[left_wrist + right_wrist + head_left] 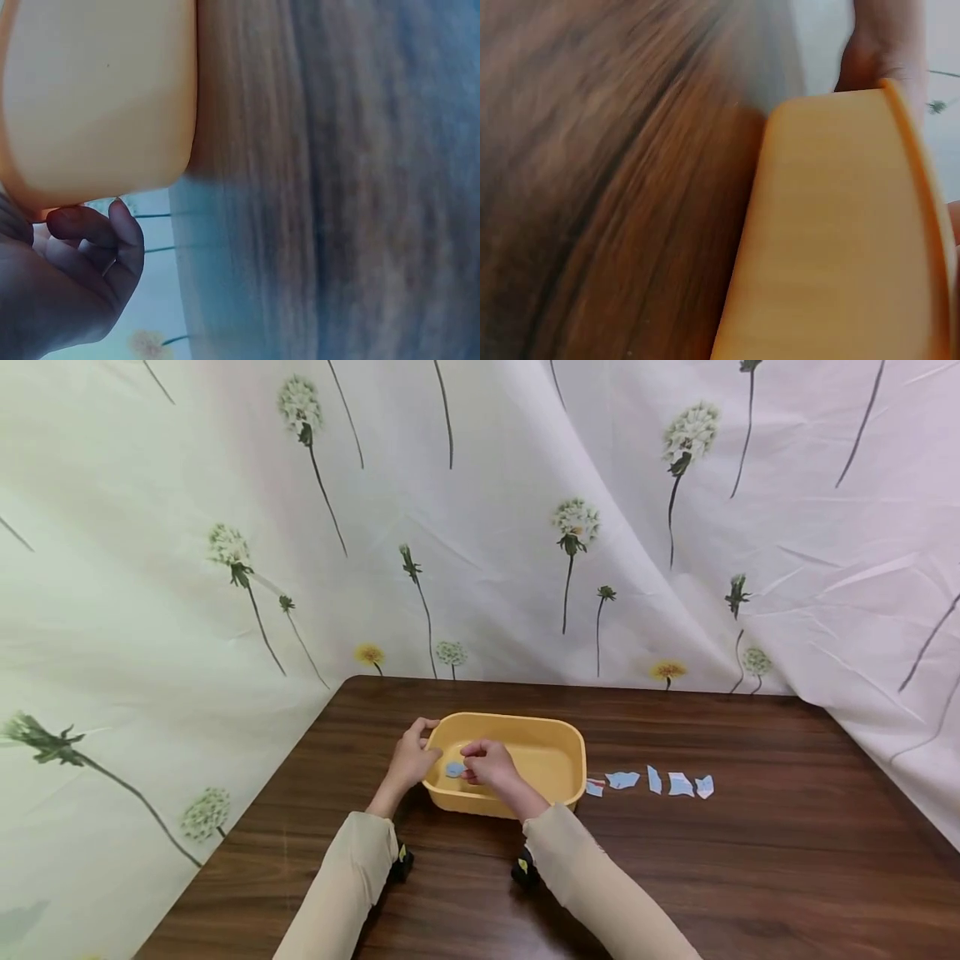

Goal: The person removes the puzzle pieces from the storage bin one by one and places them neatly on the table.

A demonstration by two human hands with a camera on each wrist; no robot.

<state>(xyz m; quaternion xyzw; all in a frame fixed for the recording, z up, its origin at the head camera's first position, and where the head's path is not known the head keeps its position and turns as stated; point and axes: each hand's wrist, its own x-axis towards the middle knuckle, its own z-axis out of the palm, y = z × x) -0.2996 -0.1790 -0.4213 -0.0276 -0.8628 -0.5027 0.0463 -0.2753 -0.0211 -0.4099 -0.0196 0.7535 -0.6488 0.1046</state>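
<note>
A shallow yellow plastic tub (pixel 542 768) with rounded corners stands on the table. My left hand (pixel 411 758) grips its left end, the thumb over the rim and the fingers outside. In the left wrist view, bent fingers (pixel 129 244) show against the tub's outer wall (pixel 97 97). My right hand (pixel 491 766) reaches inside the tub, its fingers bent. A small light-blue piece (pixel 453 769) is at its fingertips; whether they pinch it or merely touch it, I cannot tell. The tub's wall (pixel 832 225) hides most of the right hand in the right wrist view.
Right of the tub, several torn-looking light-blue and white pieces lie in a row, among them a wide piece (pixel 622 780) and a narrow one (pixel 654 779). The dark wooden table (pixel 750 860) ends at a white curtain (pixel 495 527) printed with dandelions.
</note>
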